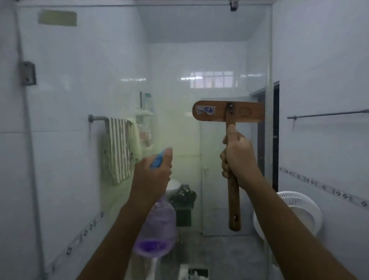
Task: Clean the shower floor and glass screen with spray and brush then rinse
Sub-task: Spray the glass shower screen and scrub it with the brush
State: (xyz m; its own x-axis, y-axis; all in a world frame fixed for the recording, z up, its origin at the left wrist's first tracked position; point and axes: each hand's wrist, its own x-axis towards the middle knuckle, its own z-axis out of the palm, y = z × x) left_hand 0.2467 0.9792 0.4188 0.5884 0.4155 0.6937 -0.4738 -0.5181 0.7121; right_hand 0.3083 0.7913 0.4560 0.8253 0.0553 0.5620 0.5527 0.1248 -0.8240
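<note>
Bare forearms (112, 243) at lower left and lower right end in a bare left hand (151, 177) and right hand (239, 155).

No writing can be read anywhere in view. On the wooden head of the brush (232, 193), a torn white sticker (205, 110) with blue marks sits at nine o'clock from the screw (230, 105), its print too blurred to make out. At three o'clock from that screw is a round stamp (245, 112), illegible. A pale green label (57, 18) on the glass screen (87, 70), toward eleven o'clock, shows no legible print.
</note>
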